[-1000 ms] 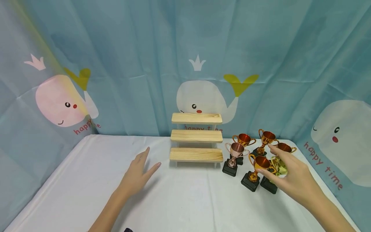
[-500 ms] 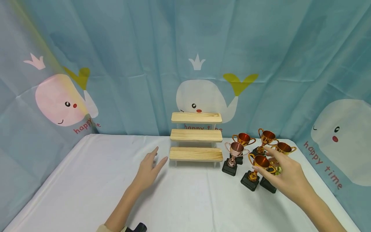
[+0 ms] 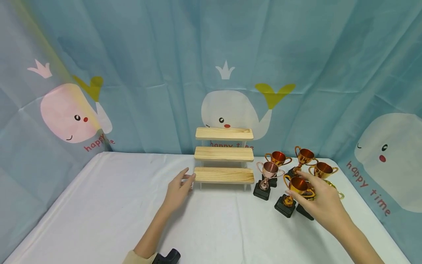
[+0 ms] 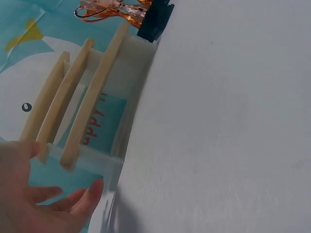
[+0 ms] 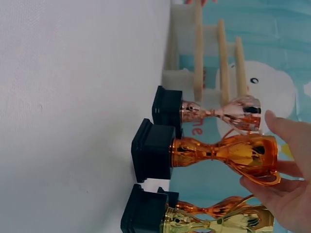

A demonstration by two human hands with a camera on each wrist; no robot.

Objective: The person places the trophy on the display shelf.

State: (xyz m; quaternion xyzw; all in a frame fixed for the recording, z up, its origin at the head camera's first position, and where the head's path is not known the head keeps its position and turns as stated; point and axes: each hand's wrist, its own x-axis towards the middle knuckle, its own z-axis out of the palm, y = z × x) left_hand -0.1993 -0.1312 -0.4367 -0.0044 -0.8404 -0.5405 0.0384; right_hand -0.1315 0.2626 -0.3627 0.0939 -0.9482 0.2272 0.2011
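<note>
My left hand [image 3: 177, 192] is at the left end of a three-tier wooden display shelf [image 3: 224, 175], fingertips right at the lowest board. In the left wrist view, its thumb overlaps the board ends and its bent fingers lie beside the clear side support [image 4: 112, 170]. My right hand [image 3: 324, 201] is spread around the cup of an orange-gold trophy [image 3: 298, 184] standing on a black base. The right wrist view shows a gap between thumb and cup, with fingers near a handle [image 5: 269, 180]. A yellow-gold trophy [image 5: 243, 221] stands beside it, mostly hidden by the hand in the head view.
A rose-gold trophy [image 3: 270, 169] stands right of the shelf. Behind are more trophies, including a red-gold one [image 3: 278, 157], a tall one [image 3: 305, 155] and another gold one [image 3: 323, 169]. White cloth [image 3: 99, 205] covers the table. A blue whale-print curtain [image 3: 148, 110] hangs behind.
My left hand has moved right and forward to the shelf's left end. My right hand has shifted slightly left and lower around the orange-gold trophy. The trophies and shelf have stayed put.
</note>
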